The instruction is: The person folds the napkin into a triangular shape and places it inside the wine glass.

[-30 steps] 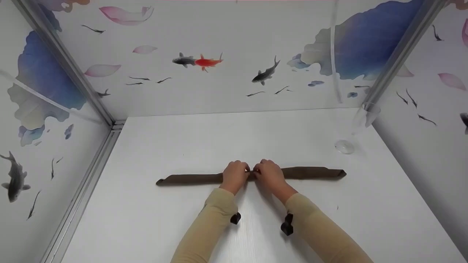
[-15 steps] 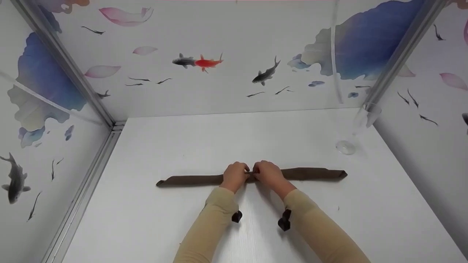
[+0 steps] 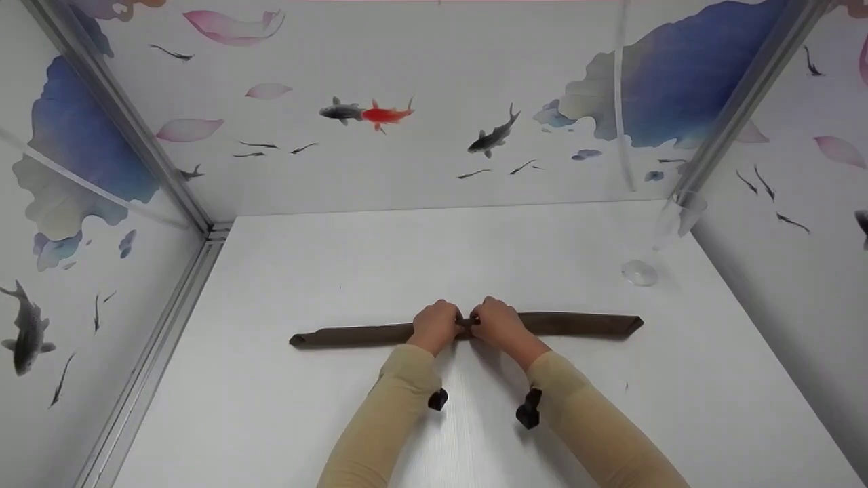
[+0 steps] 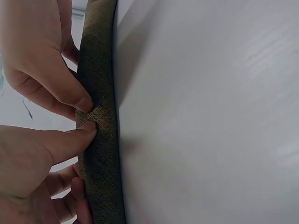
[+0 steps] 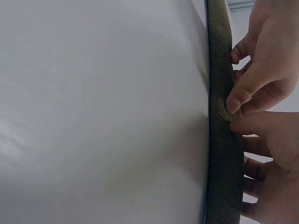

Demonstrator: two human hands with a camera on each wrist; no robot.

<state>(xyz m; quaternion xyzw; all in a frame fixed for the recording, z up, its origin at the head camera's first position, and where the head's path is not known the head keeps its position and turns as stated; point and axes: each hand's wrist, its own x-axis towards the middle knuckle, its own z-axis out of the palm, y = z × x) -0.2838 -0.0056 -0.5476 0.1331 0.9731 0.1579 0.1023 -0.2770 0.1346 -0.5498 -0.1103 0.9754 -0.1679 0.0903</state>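
A long, narrow roll of brown woven cloth (image 3: pixel 576 324) lies crosswise on the white table. At its middle, my left hand (image 3: pixel 436 325) pinches the upper edge between thumb and fingers. Close beside it, my right hand (image 3: pixel 502 325) pinches the same edge, leaving a small gap. In the left wrist view, the left hand (image 4: pixel 28 163) is below and the right hand (image 4: pixel 42 56) above, thumbs on the cloth (image 4: pixel 100 154). In the right wrist view, the right hand (image 5: pixel 280 158) is below, its thumb near the left thumb (image 5: pixel 236 100). Fingers behind the roll are partly hidden.
On the table's right side lies a clear round lid-like disc (image 3: pixel 639 273). Behind it, a clear cup-like piece (image 3: pixel 680 213) stands by the corner. Printed walls with metal posts (image 3: pixel 746 95) enclose the white table (image 3: pixel 271 420) at the back and sides.
Both hands stay at the middle of the cloth with only slight finger shifts. The roll's right half now has a smoother, straighter upper edge.
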